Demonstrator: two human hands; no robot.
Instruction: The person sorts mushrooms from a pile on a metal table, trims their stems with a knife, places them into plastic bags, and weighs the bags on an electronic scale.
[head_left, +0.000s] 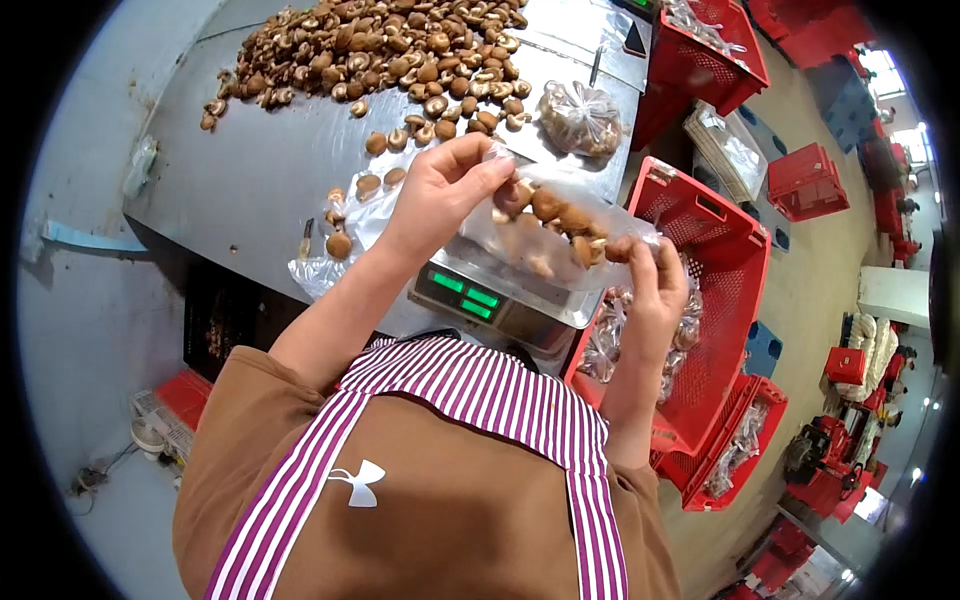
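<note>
A clear plastic bag (pixel 545 262) with several brown mushrooms inside is stretched between my hands, above the weighing scale (pixel 505 318) with its green lit digits. My left hand (pixel 452 185) pinches one end of the bag between thumb and fingers. At the other end, the fingers of my right hand (pixel 655 285) are closed on the bag's edge, close to a mushroom. A tied bag of mushrooms (pixel 580 118) lies beyond my hands on the metal table. A few loose mushrooms (pixel 338 245) and a small knife (pixel 306 238) lie left of the scale.
A large heap of mushrooms (pixel 370 55) covers the far part of the metal table (pixel 270 170). Right of the scale, a red crate (pixel 715 330) holds filled bags; another red crate (pixel 735 85) stands farther off. More plastic film (pixel 318 275) lies at the table's near edge.
</note>
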